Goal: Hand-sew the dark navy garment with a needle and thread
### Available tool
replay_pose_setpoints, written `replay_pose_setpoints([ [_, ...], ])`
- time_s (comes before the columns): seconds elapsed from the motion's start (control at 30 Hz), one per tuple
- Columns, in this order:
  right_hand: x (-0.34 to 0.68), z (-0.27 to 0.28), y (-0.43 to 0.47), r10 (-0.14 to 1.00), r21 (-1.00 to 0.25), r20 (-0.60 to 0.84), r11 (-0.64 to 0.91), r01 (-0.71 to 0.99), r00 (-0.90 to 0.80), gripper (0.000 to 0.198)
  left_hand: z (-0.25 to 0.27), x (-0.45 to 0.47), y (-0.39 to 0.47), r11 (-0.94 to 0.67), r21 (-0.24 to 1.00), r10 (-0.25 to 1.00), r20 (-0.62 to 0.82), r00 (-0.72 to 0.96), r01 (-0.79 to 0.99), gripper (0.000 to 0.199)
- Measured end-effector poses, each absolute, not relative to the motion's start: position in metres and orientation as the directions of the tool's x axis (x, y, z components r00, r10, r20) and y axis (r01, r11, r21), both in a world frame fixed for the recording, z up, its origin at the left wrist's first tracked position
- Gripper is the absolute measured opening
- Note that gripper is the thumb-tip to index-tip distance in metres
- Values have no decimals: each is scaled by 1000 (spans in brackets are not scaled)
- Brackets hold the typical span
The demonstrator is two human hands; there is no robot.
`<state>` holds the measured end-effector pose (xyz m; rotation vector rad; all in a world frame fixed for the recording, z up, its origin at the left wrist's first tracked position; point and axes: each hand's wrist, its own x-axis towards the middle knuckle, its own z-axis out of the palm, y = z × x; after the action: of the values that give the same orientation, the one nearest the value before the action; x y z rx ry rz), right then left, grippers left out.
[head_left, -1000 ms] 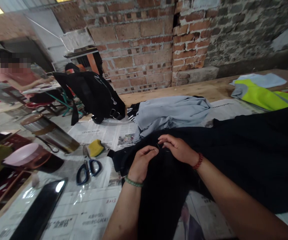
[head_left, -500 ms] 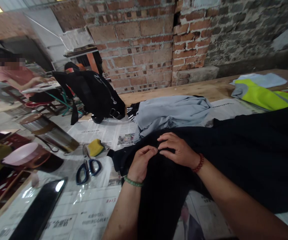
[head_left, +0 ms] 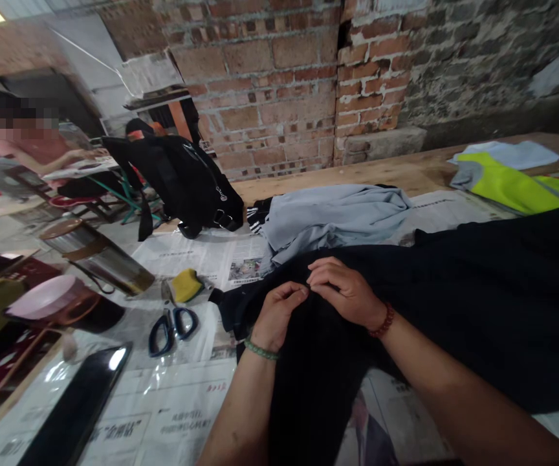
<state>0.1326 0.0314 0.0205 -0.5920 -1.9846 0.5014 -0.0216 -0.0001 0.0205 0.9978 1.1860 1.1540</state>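
Observation:
A dark navy garment [head_left: 478, 310] lies spread across the table under both of my hands. My left hand [head_left: 279, 314], with a green bead bracelet at its wrist, is closed in a pinch on the cloth, thumb against forefinger. Fingertip to fingertip with it is my right hand [head_left: 345, 294], which wears a red bead bracelet. Its thumb and fingers are pressed together; anything between them is too small or hidden to make out. Scissors with dark blue handles [head_left: 182, 321] lie to the left, beside a yellow pad [head_left: 187, 285].
Newspaper [head_left: 173, 395] under clear plastic covers the table. A phone [head_left: 78, 404], a pink-topped cup [head_left: 49, 299] and a steel flask [head_left: 107, 255] stand or lie at left. Behind are a black bag [head_left: 187, 181], a grey garment [head_left: 332, 217] and a yellow vest [head_left: 503, 184]. A person [head_left: 41, 142] sits farther off.
The fingers of my right hand have drawn together from a spread pose and closed at my left fingertips. My left hand keeps its pinch in nearly the same place.

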Motion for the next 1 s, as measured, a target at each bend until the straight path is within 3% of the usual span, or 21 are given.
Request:
replay_pose_setpoints([
  [0.27, 134, 27, 21, 776, -786, 597, 616, 45, -203, 7, 9, -21, 4, 229, 963, 970, -238, -50, -141, 8],
  [0.4, 138, 31, 27, 893, -884, 427, 381, -270, -139, 5, 8, -20, 4, 227, 961, 972, -233, -17, -161, 9],
  [0.5, 144, 31, 37, 938, -858, 261, 118, -500, -227, 7, 10, -21, 4, 195, 967, 979, -203, -31, -164, 8],
  [0.6, 152, 29, 47, 947, -805, 123, -81, -588, -298, 6, 12, -21, 4, 190, 968, 979, -199, -38, -167, 6],
  [0.67, 158, 27, 52, 952, -775, 72, -135, -617, -299, 7, 14, -21, 4, 209, 963, 976, -217, -28, -172, 7],
  [0.8, 165, 24, 59, 968, -757, 106, -70, -650, -227, 8, 15, -21, 4, 227, 957, 972, -235, -19, -182, 10],
  [1.0, 166, 20, 64, 953, -794, 302, 258, -550, 11, 5, 13, -24, 5, 229, 958, 969, -241, -49, -171, 12],
])
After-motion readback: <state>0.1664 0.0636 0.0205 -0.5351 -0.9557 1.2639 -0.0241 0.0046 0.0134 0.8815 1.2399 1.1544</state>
